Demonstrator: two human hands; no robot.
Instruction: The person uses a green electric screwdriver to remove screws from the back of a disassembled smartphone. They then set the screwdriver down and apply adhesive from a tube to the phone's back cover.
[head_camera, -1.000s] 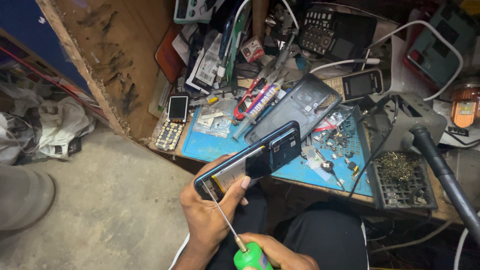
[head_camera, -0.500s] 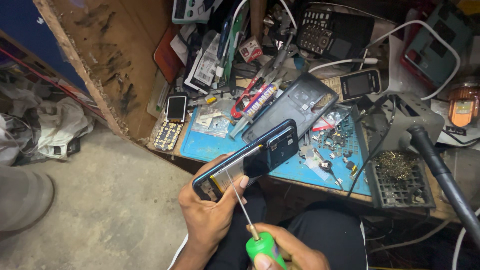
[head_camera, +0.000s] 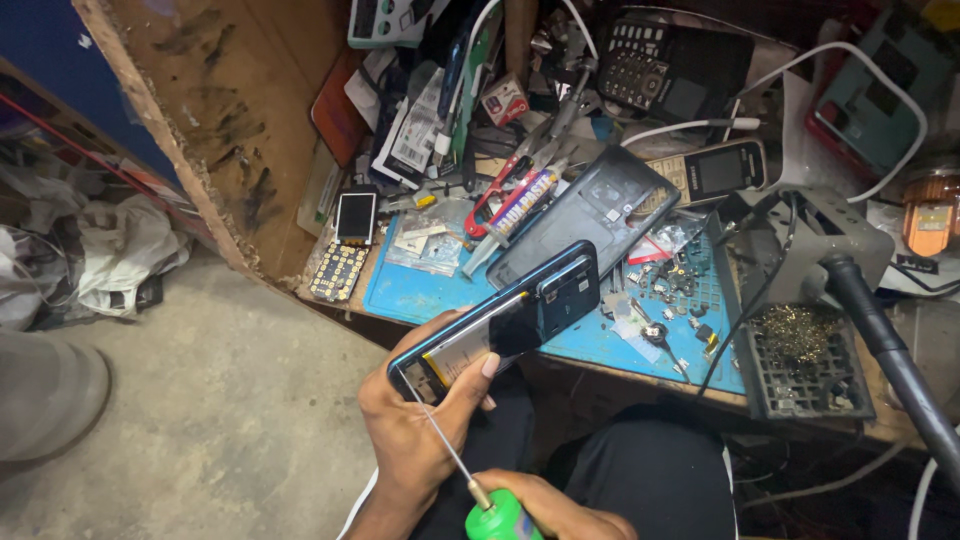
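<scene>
Head view: left hand (head_camera: 420, 440) grips the opened phone (head_camera: 495, 325), long axis running near-left to far-right, while right hand (head_camera: 560, 510) clasps the green screwdriver (head_camera: 470, 480), tip at its near-left corner.

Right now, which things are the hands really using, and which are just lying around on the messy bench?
In use:
left hand
opened phone
right hand
green-handled screwdriver

Lying about:
phone back cover
old keypad phone
red-handled cutters
small loose parts on the blue mat

I see a small lit phone screen (head_camera: 356, 217) at the mat's left; a dark-screened keypad phone (head_camera: 712, 171) lies behind.
</scene>
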